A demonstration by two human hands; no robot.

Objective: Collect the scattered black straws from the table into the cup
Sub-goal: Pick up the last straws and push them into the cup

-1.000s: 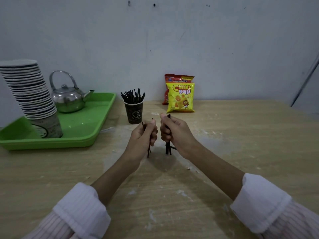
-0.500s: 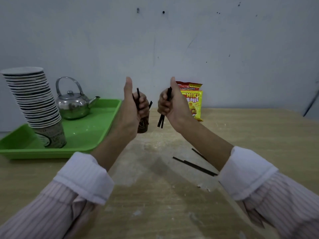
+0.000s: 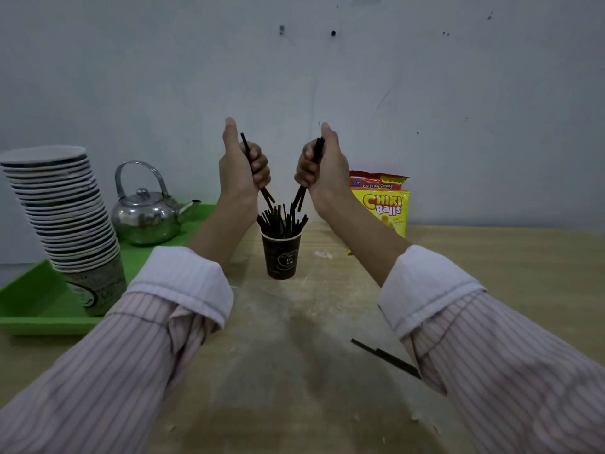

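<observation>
Straws, thin and black, are the business at hand: a dark paper cup (image 3: pixel 281 253) at the centre of the view is already bristling with them. Raised above it, both hands are closed in fists with thumbs up. The left hand (image 3: pixel 240 172), at 11 o'clock from the cup, grips a few straws (image 3: pixel 258 180) slanting down to the right. The right hand (image 3: pixel 322 168), at 1 o'clock, grips a small bundle (image 3: pixel 302 193) slanting down to the left. Both sets point their lower ends toward the cup's mouth and hover just above the straws standing there, likely so they can be dropped in together. Neither bundle looks released yet.

More work remains. On the wooden tabletop (image 3: pixel 294 371), at 5 o'clock from the cup, loose straws (image 3: pixel 384 357) lie partly hidden under the right sleeve.

At 9 o'clock, a green tray (image 3: pixel 36 319) carries a tall leaning stack of paper cups (image 3: pixel 62 211) and a metal kettle (image 3: pixel 147 214). At 3 o'clock, a yellow snack packet (image 3: pixel 384 211) stands against the wall.
</observation>
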